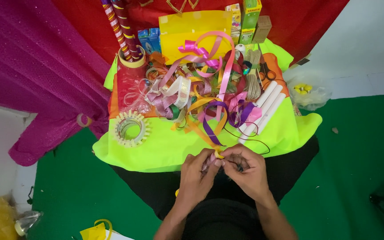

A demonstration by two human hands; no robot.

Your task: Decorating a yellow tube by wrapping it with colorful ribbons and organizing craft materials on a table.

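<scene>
We hold our two hands together just below the near edge of the surface (156,151), which is draped in a neon yellow-green cloth. Our left hand (197,171) has its fingers (210,161) closed around a small bundle of pinkish ribbon, and our right hand (247,171) meets it from the other side, fingers (227,155) pinched shut on the same piece, where a bit of yellow ribbon (219,154) shows between the fingertips. The two hands touch each other at that spot. From there an orange ribbon strip (198,131) runs up onto the cloth towards the ribbon pile (201,84), a loose tangle of pink, purple, orange, silver and green strands in the middle of the surface. A thin dark cord (256,140) loops over the cloth just beside our right hand.

Left of the pile lies a tape roll with a toothed rim (131,128), and behind it stand wrapped paper rolls (123,31) in a red holder. Three white tubes (267,104) lie slanted on the right of the pile, with a skein of twine (254,75) near them. At the back stands a yellow bag (192,29) beside small cartons (250,20). A clear plastic bag (310,91) with yellow bits rests off the right end. The green floor (356,169) spreads around us, and magenta fabric (32,66) hangs at the left.
</scene>
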